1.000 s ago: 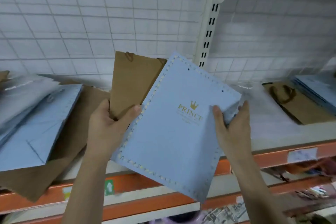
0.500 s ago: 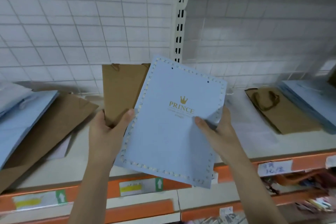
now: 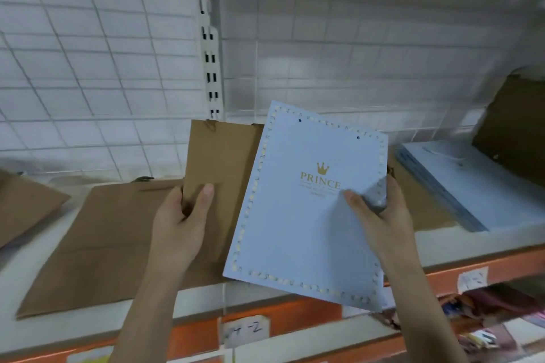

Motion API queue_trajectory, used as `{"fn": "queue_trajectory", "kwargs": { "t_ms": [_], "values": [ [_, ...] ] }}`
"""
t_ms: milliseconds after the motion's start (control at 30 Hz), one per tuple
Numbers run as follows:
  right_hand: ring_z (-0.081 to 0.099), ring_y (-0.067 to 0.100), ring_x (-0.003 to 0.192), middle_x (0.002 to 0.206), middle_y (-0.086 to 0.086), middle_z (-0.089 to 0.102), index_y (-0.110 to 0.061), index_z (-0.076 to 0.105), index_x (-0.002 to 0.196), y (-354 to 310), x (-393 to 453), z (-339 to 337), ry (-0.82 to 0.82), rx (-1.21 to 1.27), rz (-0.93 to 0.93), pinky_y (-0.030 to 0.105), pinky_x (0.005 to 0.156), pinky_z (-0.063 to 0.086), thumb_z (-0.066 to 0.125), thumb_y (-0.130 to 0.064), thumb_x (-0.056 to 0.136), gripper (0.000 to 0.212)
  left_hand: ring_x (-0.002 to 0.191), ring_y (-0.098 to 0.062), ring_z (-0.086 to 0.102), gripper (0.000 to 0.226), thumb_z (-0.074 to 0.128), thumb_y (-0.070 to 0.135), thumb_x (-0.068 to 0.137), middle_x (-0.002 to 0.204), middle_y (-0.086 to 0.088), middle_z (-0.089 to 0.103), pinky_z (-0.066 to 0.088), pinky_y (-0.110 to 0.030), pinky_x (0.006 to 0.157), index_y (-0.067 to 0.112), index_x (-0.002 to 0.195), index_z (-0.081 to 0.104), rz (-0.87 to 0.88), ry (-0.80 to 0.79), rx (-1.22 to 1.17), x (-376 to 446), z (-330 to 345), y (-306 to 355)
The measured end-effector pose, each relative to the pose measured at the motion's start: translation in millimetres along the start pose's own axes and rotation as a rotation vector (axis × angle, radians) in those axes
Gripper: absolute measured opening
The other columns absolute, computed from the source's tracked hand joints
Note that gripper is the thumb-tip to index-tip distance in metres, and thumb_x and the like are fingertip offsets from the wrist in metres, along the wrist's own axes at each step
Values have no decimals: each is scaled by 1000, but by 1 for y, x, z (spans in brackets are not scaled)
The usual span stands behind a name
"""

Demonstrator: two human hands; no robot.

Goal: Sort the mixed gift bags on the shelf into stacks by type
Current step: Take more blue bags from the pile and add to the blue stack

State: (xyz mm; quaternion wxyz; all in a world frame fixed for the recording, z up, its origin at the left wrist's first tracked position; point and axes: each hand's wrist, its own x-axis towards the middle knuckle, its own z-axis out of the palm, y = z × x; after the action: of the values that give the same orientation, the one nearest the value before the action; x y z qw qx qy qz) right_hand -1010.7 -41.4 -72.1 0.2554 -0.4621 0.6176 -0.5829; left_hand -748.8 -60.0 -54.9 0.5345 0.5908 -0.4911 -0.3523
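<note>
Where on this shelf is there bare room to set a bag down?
Bare shelf shows along the front edge, right of the right hand and before the blue stack. A narrow strip lies left of the flat brown bag. The middle is crowded.

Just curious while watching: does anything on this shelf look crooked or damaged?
Yes. The blue Prince bag is creased at its right edge, where the right hand pinches it. A brown bag leans askew against the back wall.

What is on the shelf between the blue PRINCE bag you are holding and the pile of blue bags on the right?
In the head view, a flat brown paper bag lies there on the shelf.
</note>
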Motion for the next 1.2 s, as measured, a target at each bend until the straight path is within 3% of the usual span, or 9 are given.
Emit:
{"fn": "queue_trajectory", "kwargs": {
  "t_ms": [133,267,400,600,667,800,933,1100,1200],
  "values": [
    [66,9,89,100,-15,68,-32,51,118,20,33,-59,-17,-55,9,36,76,55,70,-32,80,43,71,-6,54,18,53,37,91,78,6,58,37,-21,57,21,82,54,-52,64,-57,-17,61,6],
    [66,15,91,103,-10,69,-29,53,118,44,62,-114,-49,-99,17,39,77,54,71,-35,79,43,78,-4,54,23,54,39,90,85,8,57,41,-24,62,17,98,52,-87,85,-58,-37,123,10],
    [65,14,77,92,-7,71,-27,52,117,61,73,-143,-57,-120,52,33,68,51,71,-36,77,45,73,5,50,26,55,34,91,83,17,52,39,-19,60,21,110,44,-87,118,-23,-55,163,13],
    [57,-5,85,95,-22,62,-31,51,122,73,77,-151,-60,-85,115,15,62,42,70,-29,79,47,77,9,48,36,51,31,93,88,24,49,37,-17,63,22,128,45,-96,147,-13,-52,178,16],
    [60,-1,83,94,-19,64,-31,51,121,74,82,-151,-61,-73,120,13,59,42,71,-31,79,47,80,10,48,39,50,31,94,90,29,48,37,-16,63,26,131,43,-84,130,-20,-48,180,19],
    [65,13,83,92,-10,69,-33,50,120,74,100,-163,-50,-71,127,28,65,49,72,-35,76,50,84,5,51,42,51,31,93,94,26,51,40,-25,75,30,135,42,-77,128,-27,-44,193,23],
    [67,18,82,94,-1,71,-31,50,123,74,133,-195,-76,-77,121,35,66,52,73,-33,76,52,98,-15,53,39,50,35,93,107,9,54,39,-31,80,31,132,44,-77,103,34,-46,215,26],
    [66,18,89,95,-7,69,-27,60,107,82,188,-258,-97,-114,130,42,82,54,73,-30,76,34,98,-14,51,37,49,33,94,106,10,53,37,-29,82,27,131,47,-75,124,21,-50,262,32],
    [63,15,86,95,-7,67,-31,60,108,92,214,-297,-161,-91,205,37,75,52,71,-26,79,31,99,-11,47,40,49,32,94,113,10,51,35,-29,85,27,134,45,-82,155,34,-58,294,36]
  ]
}}
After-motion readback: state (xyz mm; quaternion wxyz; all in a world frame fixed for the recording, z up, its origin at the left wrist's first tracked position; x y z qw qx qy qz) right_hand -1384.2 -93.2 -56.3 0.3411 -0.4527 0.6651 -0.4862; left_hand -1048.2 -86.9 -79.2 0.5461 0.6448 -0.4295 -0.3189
